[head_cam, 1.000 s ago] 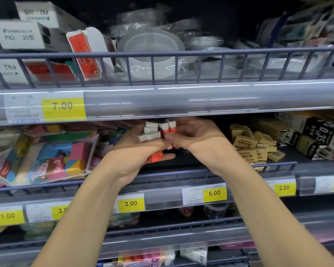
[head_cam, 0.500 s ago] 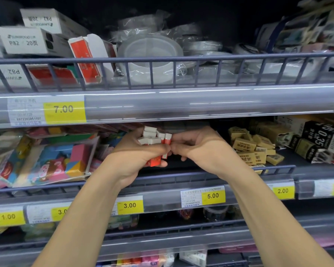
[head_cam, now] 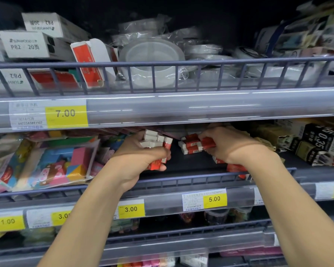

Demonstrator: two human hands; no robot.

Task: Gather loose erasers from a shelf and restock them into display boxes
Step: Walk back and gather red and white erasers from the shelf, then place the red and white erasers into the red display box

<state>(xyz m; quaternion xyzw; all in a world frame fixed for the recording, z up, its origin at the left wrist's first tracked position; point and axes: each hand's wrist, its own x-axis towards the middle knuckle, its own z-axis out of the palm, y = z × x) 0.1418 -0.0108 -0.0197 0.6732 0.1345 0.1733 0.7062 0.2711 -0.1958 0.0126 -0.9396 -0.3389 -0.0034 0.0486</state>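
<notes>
My left hand (head_cam: 137, 157) grips a bundle of white erasers with red sleeves (head_cam: 155, 141) above the middle shelf. To its right, my right hand (head_cam: 228, 147) reaches in under the upper shelf, fingers curled round loose red-and-white erasers (head_cam: 193, 146) lying in a small pile on the dark shelf floor. More red erasers (head_cam: 236, 168) lie below my right wrist by the front rail. An open red-and-white display box (head_cam: 87, 62) leans on the upper shelf.
Colourful bagged erasers (head_cam: 52, 166) fill the middle shelf's left side. Tan and black boxes (head_cam: 316, 143) crowd its right. A wire rail (head_cam: 201, 178) fronts the shelf; the upper shelf edge (head_cam: 181, 105) overhangs my hands. Plastic-wrapped tape rolls (head_cam: 152, 62) sit above.
My hands have separated. The right hand has left the bundle and moved right and deeper into the shelf onto the loose erasers. The left hand keeps its bundle.
</notes>
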